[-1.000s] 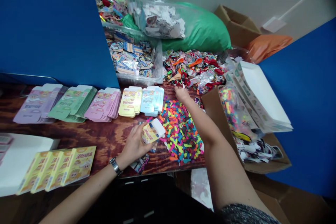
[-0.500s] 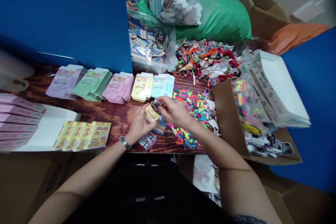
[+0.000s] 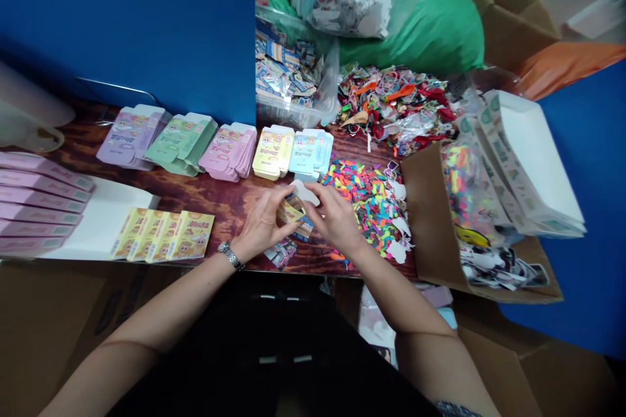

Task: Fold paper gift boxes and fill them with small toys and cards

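My left hand (image 3: 258, 220) is closed around a small yellow carton (image 3: 287, 214), its thumb along the near side. Between the fingertips of my right hand (image 3: 336, 220) is a white cut-out piece (image 3: 305, 193), held at the carton's upper end. Part of the carton is hidden by my fingers. On the wood-patterned table just below lie a blue-and-tan printed card (image 3: 305, 232) and a dark card with pink print (image 3: 282, 254). Right of my hands spreads a heap of small bright rubbery pieces (image 3: 359, 199), with white cut-outs (image 3: 400, 251) along its edge.
Stacks of flat cartons in purple (image 3: 130, 137), green (image 3: 180, 143), pink (image 3: 227, 151), yellow (image 3: 272, 151) and blue (image 3: 310, 153) line the back. Several filled yellow cartons (image 3: 193, 236) lean by a white tray (image 3: 110, 208) at left. A brown box (image 3: 423, 208) stands at right.
A white cut-out now shows in my right fingers, where a small dark piece was at the carton's end. The yellow carton is turned and more covered by my hands. The whole view has shifted slightly.
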Demonstrator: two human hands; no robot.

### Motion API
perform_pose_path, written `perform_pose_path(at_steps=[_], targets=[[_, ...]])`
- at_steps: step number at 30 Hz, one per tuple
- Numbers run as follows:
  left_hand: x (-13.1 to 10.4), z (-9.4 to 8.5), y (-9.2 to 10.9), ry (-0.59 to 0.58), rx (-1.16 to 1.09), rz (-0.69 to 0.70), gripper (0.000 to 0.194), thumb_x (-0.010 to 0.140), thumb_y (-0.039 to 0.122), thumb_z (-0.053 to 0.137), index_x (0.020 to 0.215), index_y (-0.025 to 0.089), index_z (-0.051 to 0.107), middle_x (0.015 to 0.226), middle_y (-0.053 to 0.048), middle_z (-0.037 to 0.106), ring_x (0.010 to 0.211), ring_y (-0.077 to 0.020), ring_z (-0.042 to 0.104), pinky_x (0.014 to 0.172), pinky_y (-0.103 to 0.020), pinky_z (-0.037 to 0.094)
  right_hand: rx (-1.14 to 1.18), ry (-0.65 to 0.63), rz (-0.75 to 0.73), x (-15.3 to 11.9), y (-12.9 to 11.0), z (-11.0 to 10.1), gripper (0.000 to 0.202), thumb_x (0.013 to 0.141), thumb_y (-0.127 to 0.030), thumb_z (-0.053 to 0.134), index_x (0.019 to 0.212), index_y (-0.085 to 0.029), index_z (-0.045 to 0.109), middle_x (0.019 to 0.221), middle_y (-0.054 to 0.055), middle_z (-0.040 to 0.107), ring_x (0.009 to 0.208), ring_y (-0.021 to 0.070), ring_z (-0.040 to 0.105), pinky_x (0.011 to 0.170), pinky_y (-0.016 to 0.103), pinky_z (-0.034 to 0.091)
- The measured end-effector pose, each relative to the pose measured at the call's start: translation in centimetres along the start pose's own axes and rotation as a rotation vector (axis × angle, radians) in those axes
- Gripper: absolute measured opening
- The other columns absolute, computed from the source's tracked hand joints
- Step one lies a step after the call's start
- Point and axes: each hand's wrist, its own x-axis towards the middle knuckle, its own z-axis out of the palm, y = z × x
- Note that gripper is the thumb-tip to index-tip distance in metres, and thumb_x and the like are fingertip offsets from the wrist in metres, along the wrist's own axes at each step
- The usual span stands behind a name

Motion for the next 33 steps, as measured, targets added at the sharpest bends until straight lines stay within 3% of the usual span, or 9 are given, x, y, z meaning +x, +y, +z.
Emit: perform_pose_path(at_steps=[4,10,16,20,23,27,33], targets=[[-0.5,-0.1,0.1,0.035,0.046,0.050,0.069,0.087,0.032,0.066,0.143,0.021,0.029,0.129,-0.013,0.053,0.117,-0.0235,0.055,0.098,-0.036,0.048,0.107,0.030,0.016,-0.3,-0.6,0.8,0.025,0.097,-0.020,0.050,0.120,-0.020,0.059,0.110,0.005,0.064,0.101,0.0131,0.061,0.091,0.026,0.052],[-1.2,-0.2,0.3,0.016,0.086,-0.041,0.087,0.086,0.040,0.066,0.152,0.018,0.014,0.140,-0.017,0.046,0.123,-0.0270,0.054,0.101,-0.037,0.047,0.368,-0.138,0.159,0.3,-0.9,0.4,0.020,0.096,-0.031,0.054,0.106,-0.019,0.066,0.103,0.005,0.065,0.099,0.0134,0.061,0.085,0.026,0.054],[-1.2,-0.5,0.8,-0.051,0.223,-0.089,0.091,0.089,0.042,0.058,0.156,0.016,0.002,0.124,-0.017,0.055,0.109,-0.0289,0.056,0.092,-0.040,0.048,0.237,-0.063,0.146,0.4,-1.8,1.1,0.015,0.092,-0.022,0.056,0.100,-0.019,0.068,0.098,0.004,0.066,0.095,0.0140,0.062,0.083,0.027,0.052],[-1.4,-0.6,0.7,-0.052,0.298,-0.041,0.097,0.089,0.043,0.056,0.155,0.012,-0.008,0.119,-0.018,0.054,0.104,-0.0305,0.054,0.091,-0.045,0.045,0.324,-0.051,0.209,0.2,-1.7,1.7,0.017,0.091,-0.020,0.056,0.102,-0.019,0.070,0.099,0.004,0.067,0.094,0.0133,0.063,0.081,0.025,0.052],[-1.7,-0.6,0.6,-0.026,0.279,-0.013,0.095,0.091,0.042,0.055,0.155,0.013,-0.009,0.120,-0.018,0.051,0.105,-0.0295,0.053,0.088,-0.040,0.047,0.355,-0.053,0.236,0.1,-1.8,1.9,0.018,0.089,-0.019,0.058,0.103,-0.019,0.070,0.098,0.003,0.067,0.091,0.0131,0.063,0.080,0.025,0.053],[-2.1,-0.6,0.7,-0.003,0.323,-0.007,0.094,0.091,0.040,0.054,0.155,0.011,-0.007,0.116,-0.018,0.051,0.102,-0.0291,0.054,0.085,-0.039,0.048,0.261,-0.027,0.156,0.2,-2.3,1.9,0.020,0.091,-0.016,0.054,0.102,-0.021,0.070,0.099,0.003,0.067,0.096,0.0144,0.062,0.089,0.029,0.052],[-2.3,-0.6,0.9,0.002,0.233,-0.011,0.096,0.090,0.038,0.056,0.155,0.010,-0.009,0.121,-0.019,0.049,0.110,-0.0287,0.052,0.090,-0.037,0.049,0.283,-0.024,0.155,-0.1,-2.3,2.0,0.020,0.090,-0.015,0.056,0.102,-0.021,0.071,0.099,0.002,0.067,0.095,0.0131,0.063,0.087,0.027,0.053]])
